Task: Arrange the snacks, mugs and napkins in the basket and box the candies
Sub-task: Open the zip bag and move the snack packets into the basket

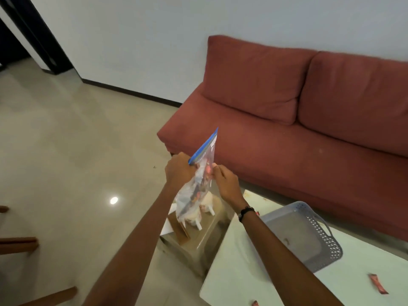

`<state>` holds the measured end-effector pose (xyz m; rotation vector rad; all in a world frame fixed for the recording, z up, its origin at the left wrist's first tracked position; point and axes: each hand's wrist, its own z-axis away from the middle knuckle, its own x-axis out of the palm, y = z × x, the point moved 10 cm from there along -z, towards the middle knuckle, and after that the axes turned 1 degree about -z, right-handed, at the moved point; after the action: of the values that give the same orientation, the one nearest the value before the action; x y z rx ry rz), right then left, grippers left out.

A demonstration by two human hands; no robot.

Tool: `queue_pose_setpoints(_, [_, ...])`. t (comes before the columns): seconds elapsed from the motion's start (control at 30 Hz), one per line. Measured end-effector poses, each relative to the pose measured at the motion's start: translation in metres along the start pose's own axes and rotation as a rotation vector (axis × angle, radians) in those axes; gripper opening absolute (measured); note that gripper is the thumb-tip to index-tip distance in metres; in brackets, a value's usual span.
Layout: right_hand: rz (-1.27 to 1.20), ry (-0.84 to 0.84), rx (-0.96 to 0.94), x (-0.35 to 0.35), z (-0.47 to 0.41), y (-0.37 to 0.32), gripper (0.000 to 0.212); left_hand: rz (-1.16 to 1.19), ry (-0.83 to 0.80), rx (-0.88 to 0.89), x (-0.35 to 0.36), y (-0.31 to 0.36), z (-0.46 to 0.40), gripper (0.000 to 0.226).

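Observation:
A clear zip bag [199,180] with a blue seal strip hangs in the air between my hands, with colourful wrapped candies inside. My left hand [179,171] grips the bag's top edge at the blue strip. My right hand [225,181] pinches the bag's right side. A grey perforated basket [318,234] with handles sits on the white table [238,274] to the right and looks empty. A red candy wrapper [378,283] lies on the table near the right edge, and another wrapper [255,303] shows at the bottom edge.
An open cardboard box [198,237] stands on the floor below the bag, with white items inside. A red sofa [298,120] fills the right background. Wooden furniture legs [19,245] show at the left over the glossy floor.

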<state>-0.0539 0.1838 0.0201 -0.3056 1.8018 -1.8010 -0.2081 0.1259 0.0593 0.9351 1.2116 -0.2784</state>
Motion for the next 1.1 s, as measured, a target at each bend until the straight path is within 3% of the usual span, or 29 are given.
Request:
queue_pose_setpoints(0.1, [0.013, 0.110, 0.065, -0.057, 0.027, -0.004, 0.059, -0.018, -0.042, 0.073, 0.022, 0.048, 0.045, 0.027])
queue_pose_setpoints(0.2, [0.070, 0.114, 0.148, -0.104, 0.062, 0.001, 0.070, -0.077, -0.100, 0.170, 0.053, 0.107, 0.093, 0.025])
queue_pose_setpoints(0.4, [0.347, 0.120, 0.261, -0.211, 0.123, 0.017, 0.028, -0.129, -0.206, 0.283, 0.104, 0.210, 0.196, 0.022])
queue_pose_setpoints(0.5, [0.384, 0.119, 0.279, -0.279, 0.159, 0.037, 0.022, -0.083, -0.272, 0.316, 0.129, 0.257, 0.248, 0.023])
queue_pose_setpoints(0.6, [0.291, 0.176, 0.323, -0.339, 0.191, 0.054, 0.029, -0.072, -0.249, 0.393, 0.141, 0.292, 0.295, 0.024])
queue_pose_setpoints(0.8, [-0.041, 0.275, 0.336, -0.421, 0.231, 0.061, 0.024, 0.134, -0.026, 0.521, 0.123, 0.342, 0.368, 0.018])
queue_pose_setpoints(0.97, [-0.077, 0.402, 0.313, -0.459, 0.256, 0.067, 0.039, 0.345, -0.037, 0.449, 0.128, 0.367, 0.378, 0.013])
queue_pose_setpoints(1.1, [-0.320, 0.432, 0.314, -0.469, 0.280, 0.072, 0.038, 0.451, -0.057, 0.353, 0.139, 0.368, 0.386, 0.015])
